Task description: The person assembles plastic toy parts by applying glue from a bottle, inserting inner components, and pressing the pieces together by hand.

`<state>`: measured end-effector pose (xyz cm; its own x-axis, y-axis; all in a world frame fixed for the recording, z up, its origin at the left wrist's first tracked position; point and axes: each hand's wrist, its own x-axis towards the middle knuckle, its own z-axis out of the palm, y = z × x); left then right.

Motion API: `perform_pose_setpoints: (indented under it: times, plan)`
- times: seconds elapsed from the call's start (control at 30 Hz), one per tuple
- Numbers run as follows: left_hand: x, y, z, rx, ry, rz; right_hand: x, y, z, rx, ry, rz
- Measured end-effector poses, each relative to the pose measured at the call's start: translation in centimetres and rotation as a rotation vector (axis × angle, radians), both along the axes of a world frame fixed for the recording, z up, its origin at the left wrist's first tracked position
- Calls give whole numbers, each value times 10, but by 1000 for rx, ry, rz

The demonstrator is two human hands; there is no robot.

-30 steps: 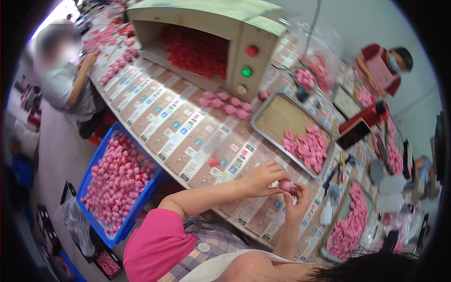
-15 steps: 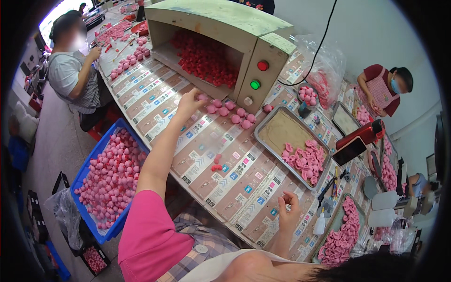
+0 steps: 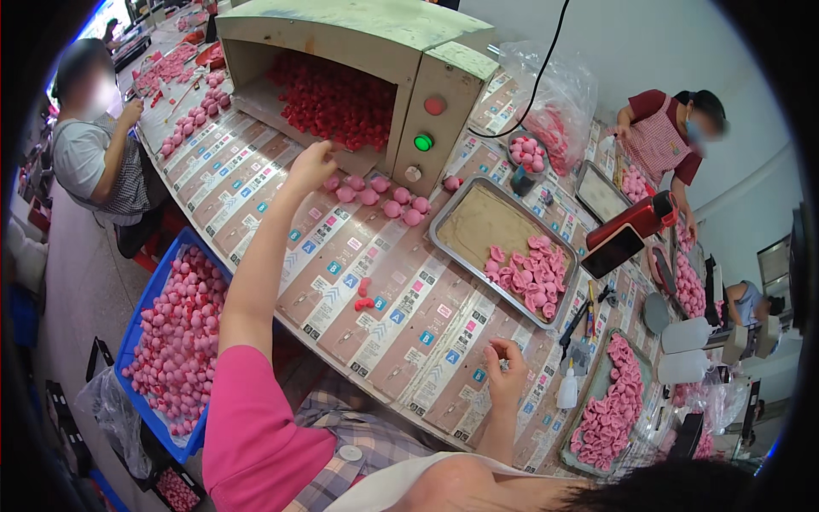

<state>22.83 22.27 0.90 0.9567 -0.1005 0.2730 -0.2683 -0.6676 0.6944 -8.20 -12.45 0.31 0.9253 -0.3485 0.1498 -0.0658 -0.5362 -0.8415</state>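
Note:
My left hand reaches to the front of a cream metal box-shaped machine, just above the table. Its fingers are bent and their tips hard to make out, so its hold is unclear. Inside the opening lies a heap of small red pieces. Below and right of that hand, pink balls rest in a short double row on the patterned tabletop. My right hand hovers over the near table edge, fingers curled loosely with the thumb apart, nothing visible in it. Two small red pieces lie between the hands.
A metal tray with pink petal-like pieces stands right of the machine. Another tray, a white bottle and a phone are farther right. A blue crate of pink balls sits lower left. Co-workers sit left and far right.
My left hand has left the end pink ball and moved up toward the machine's opening. The whole view has shifted, moving the scene leftward. The machine's red lamp looks dimmer. My right hand's fingers curl more.

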Motion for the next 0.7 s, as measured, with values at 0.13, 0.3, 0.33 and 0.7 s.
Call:
perform_pose_setpoints:
  times: [0.13,0.3,0.33,0.7]
  plan:
    - [32,-44,-5,132,-215,-38,-3,-4,-10,26,11,-27]
    - [58,-79,-23,361,-179,55,-5,-6,-13,119,26,-47]
    - [61,-82,-30,393,-219,112,-5,-4,-11,128,25,-47]
    - [23,-39,-4,-14,-155,-115,-5,-1,-2,94,-14,-33]
